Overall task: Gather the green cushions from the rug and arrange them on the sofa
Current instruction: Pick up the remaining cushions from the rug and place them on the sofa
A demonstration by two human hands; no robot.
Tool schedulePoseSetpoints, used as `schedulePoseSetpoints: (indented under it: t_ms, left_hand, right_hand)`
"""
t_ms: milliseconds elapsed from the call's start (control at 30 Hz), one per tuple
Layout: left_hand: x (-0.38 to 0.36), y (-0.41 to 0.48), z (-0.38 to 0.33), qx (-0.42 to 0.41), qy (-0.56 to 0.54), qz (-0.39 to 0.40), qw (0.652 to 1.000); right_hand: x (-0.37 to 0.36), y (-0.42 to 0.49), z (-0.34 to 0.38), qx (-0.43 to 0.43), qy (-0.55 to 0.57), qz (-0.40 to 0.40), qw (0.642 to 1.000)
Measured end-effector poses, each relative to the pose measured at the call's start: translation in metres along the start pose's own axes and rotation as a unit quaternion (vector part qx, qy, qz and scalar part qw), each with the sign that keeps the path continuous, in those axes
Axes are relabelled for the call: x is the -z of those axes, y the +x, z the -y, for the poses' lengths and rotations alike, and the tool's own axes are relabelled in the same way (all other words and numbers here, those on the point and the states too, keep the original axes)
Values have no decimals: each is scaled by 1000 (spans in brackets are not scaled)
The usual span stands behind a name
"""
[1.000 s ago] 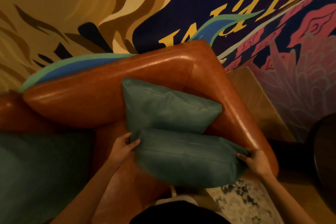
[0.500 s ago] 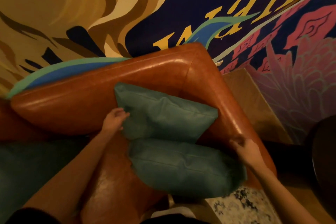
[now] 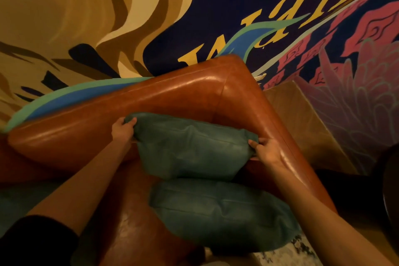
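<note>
Two green cushions lie in the corner of the brown leather sofa [image 3: 177, 93]. The back cushion [image 3: 192, 147] leans against the backrest and armrest. My left hand [image 3: 123, 130] grips its upper left corner and my right hand [image 3: 264, 150] pinches its right end beside the armrest. The front cushion [image 3: 220, 211] lies on the seat just below it, with neither hand on it. Another green cushion [image 3: 13, 203] shows dimly at the left edge on the seat.
A painted mural wall [image 3: 216, 6] rises right behind the sofa. A wooden side surface [image 3: 302, 123] sits to the right of the armrest. A dark round object [image 3: 391, 190] is at the far right. A patterned rug [image 3: 287, 255] shows at the bottom.
Both hands let go of the front cushion, which now lies on the seat. They moved up to the back cushion and took hold of its two ends.
</note>
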State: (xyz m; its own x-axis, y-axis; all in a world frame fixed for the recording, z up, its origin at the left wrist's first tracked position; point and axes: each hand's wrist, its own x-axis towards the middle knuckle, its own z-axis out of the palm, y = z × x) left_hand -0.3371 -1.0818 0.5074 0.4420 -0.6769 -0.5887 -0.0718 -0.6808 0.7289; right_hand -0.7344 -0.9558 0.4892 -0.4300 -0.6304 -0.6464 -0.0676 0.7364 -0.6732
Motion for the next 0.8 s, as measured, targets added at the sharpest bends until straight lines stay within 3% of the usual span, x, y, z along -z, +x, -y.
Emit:
schedulePoseSetpoints:
  t_ms: [267, 467, 633, 800]
  left_hand:
    - [23, -9, 27, 2, -115, -1, 993]
    - [25, 3, 10, 20, -18, 11, 1000]
    - [33, 3, 5, -22, 88, -59, 994]
    - [45, -5, -5, -48, 124, -67, 989]
  right_hand:
    - [-19, 6, -12, 1, 78, 19, 997]
    - [-14, 13, 10, -20, 5, 40, 999]
    - [-7, 6, 4, 36, -56, 19, 998]
    - [2, 7, 18, 4, -29, 66, 997]
